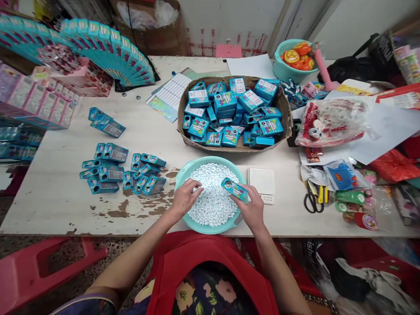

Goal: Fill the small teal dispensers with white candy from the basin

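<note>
My right hand [253, 209] grips a small blue candy box [234, 189] printed "Caramelo" and holds it tilted above the right side of a turquoise basin [183, 168]. Small white candies [213, 199] fill much of the basin. Over the basin's left side hovers my left hand [187, 197], fingers curled in towards the thumb; anything pinched between them is too small to make out. Several similar blue boxes [111, 153] stand or lie in groups on the table to the left. Behind the basin, a cut-down cardboard box [229, 148] is heaped with more of these blue boxes.
A white scale [261, 181] sits right of the basin. Further right are scissors [313, 199], a yellow cutter [323, 194] and plastic bags [337, 118]. Fanned blue boxes [108, 48] stand at the back left, a turquoise bucket [285, 72] at the back right.
</note>
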Motion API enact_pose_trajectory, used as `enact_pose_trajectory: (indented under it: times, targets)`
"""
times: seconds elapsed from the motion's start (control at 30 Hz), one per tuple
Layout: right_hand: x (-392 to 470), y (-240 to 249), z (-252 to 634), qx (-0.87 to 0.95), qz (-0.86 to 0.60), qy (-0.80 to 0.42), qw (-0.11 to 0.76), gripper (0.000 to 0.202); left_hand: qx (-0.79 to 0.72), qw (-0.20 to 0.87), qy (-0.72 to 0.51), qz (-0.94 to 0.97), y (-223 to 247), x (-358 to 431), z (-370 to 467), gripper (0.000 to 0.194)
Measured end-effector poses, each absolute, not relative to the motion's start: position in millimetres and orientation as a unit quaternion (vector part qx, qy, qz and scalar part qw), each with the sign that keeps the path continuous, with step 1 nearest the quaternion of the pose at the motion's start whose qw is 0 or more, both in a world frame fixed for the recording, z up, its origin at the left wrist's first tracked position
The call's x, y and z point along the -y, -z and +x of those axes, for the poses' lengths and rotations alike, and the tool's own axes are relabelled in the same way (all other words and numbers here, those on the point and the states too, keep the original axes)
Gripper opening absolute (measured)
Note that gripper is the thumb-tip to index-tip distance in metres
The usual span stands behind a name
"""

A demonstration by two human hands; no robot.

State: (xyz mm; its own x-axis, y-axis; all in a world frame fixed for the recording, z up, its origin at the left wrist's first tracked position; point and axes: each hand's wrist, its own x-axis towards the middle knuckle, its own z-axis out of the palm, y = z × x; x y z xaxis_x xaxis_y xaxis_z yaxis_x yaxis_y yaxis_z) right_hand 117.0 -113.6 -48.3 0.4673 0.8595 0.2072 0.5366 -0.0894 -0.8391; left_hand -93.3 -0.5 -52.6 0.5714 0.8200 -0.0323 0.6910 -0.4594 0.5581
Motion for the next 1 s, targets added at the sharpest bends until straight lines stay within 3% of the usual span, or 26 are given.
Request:
enact_pose_trajectory:
  times: [0.07,0.13,0.23,0.37,0.47,0.67,0.87,1.0]
  targets:
    - [109.8,50.7,107.3,0.518,-0.702,-0.18,0.455,0.033,-0.387,0.267,-0.245,0.848,32.2,4.4,-88.1,0.014]
    - [105.6,52.5,98.9,0.544,-0.682,-0.191,0.449,0.033,-0.338,0.24,-0.283,0.865,16.7,5.4,-83.6,0.014]
    - [99.1,53.5,89.1,0.567,-0.662,-0.204,0.445,0.032,-0.321,0.217,-0.255,0.886,5.5,0.7,-86.1,0.029]
    - [86.7,49.0,72.8,0.598,-0.636,-0.222,0.435,0.033,-0.286,0.298,-0.193,0.89,8.0,-5.1,-107.9,0.054]
    - [68.8,42.5,51.9,0.639,-0.571,-0.291,0.426,0.037,-0.329,0.309,-0.211,0.867,21.2,1.7,-139.1,0.046]
    - [-7.2,60.7,-1.0,0.637,-0.498,-0.435,0.397,0.095,-0.62,0.209,-0.275,0.704,78.0,39.5,-252.7,0.032]
    - [-106.1,119.4,-60.5,0.711,-0.544,-0.415,0.165,0.144,-0.746,0.161,-0.277,0.584,156.6,18.6,-329.6,0.028]
    - [-133.8,152.7,-86.6,0.7,-0.535,-0.463,0.1,0.158,-0.745,0.183,-0.376,0.519,184.3,-6.5,-327.9,0.041]
